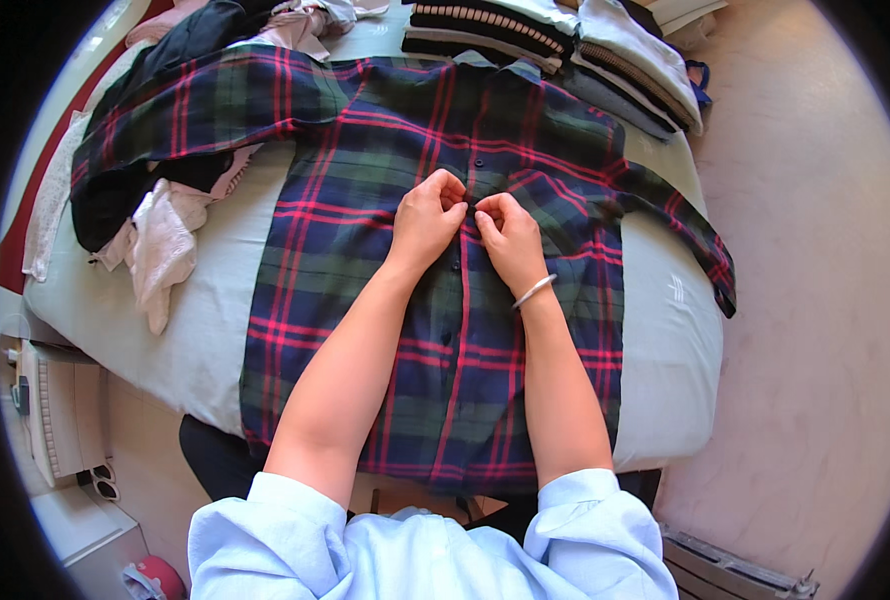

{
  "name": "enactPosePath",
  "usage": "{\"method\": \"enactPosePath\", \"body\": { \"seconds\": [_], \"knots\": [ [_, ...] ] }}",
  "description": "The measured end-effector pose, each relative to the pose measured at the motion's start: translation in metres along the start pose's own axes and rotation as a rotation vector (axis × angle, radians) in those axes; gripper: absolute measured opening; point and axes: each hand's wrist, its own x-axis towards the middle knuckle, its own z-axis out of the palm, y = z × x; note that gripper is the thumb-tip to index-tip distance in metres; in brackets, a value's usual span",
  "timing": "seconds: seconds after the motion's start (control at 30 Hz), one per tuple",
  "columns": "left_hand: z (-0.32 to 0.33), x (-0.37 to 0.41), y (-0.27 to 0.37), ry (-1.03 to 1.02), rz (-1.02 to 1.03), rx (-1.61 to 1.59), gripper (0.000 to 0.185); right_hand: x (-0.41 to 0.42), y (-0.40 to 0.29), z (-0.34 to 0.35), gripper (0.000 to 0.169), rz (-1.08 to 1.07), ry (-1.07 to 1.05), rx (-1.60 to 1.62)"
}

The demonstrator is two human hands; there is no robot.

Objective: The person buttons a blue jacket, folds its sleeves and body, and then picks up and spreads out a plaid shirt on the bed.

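Observation:
A plaid button-up shirt (370,292) in green, navy and red lies front up on the bed, its collar (493,64) away from me. One sleeve stretches left over other clothes and the other drapes to the right. My left hand (428,225) pinches the front placket at mid-chest. Close beside it, my right hand (511,236), with a silvery bangle (535,291) on the wrist, grips the placket's other side between thumb and finger. A dark button (479,163) shows above my hands and another (456,265) below; any button between my fingertips is mostly hidden.
Folded clothes form two stacks (490,26) (632,60) at the bed's far edge. Loose dark and pale garments (163,247) lie to the left on the pale bed sheet (670,375). A white cabinet (69,412) stands at lower left, and floor (797,300) lies to the right.

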Motion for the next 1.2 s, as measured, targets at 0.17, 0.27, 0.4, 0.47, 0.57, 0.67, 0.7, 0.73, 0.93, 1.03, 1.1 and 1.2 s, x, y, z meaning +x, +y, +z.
{"method": "enactPosePath", "body": {
  "seconds": [0.17,0.27,0.4,0.47,0.57,0.67,0.7,0.73,0.93,1.03,1.1,1.2],
  "knots": [
    [-0.023,-0.002,-0.039,-0.139,-0.084,-0.304,0.027,-0.036,-0.037,0.009,0.056,-0.105,-0.089,-0.163],
    [-0.029,-0.041,-0.021,-0.136,0.024,-0.086,0.033,-0.069,-0.044,0.007,0.046,-0.271,0.083,-0.449],
    [-0.049,-0.129,0.055,-0.090,0.127,0.131,0.035,-0.080,-0.038,-0.006,0.031,-0.050,0.172,-0.288],
    [-0.059,-0.177,0.067,-0.145,0.230,0.224,0.035,-0.095,-0.038,-0.013,0.034,-0.086,0.154,-0.275],
    [-0.083,-0.242,0.084,-0.273,0.286,0.332,0.035,-0.132,-0.056,-0.021,0.047,-0.037,0.044,-0.306],
    [-0.110,-0.288,0.079,-0.416,0.298,0.369,0.030,-0.184,-0.071,-0.026,0.057,-0.075,-0.012,-0.300],
    [-0.120,-0.302,0.077,-0.470,0.277,0.356,0.028,-0.201,-0.080,-0.028,0.058,-0.038,-0.049,-0.269],
    [-0.128,-0.312,0.077,-0.426,0.195,0.326,0.023,-0.214,-0.084,-0.031,0.060,0.001,-0.080,-0.242],
    [-0.206,-0.299,0.045,0.320,0.073,0.697,0.043,-0.249,-0.105,-0.033,0.062,-0.152,-0.027,-0.334],
    [-0.220,-0.285,0.028,0.262,-0.175,0.640,0.039,-0.247,-0.107,-0.024,0.058,-0.308,-0.068,-0.486],
    [-0.225,-0.280,0.035,0.171,-0.253,0.549,0.037,-0.248,-0.099,-0.020,0.057,-0.294,-0.053,-0.463],
    [-0.240,-0.283,0.021,0.188,-0.263,0.512,0.034,-0.246,-0.095,-0.028,0.057,-0.258,-0.024,-0.307]
  ]
}}
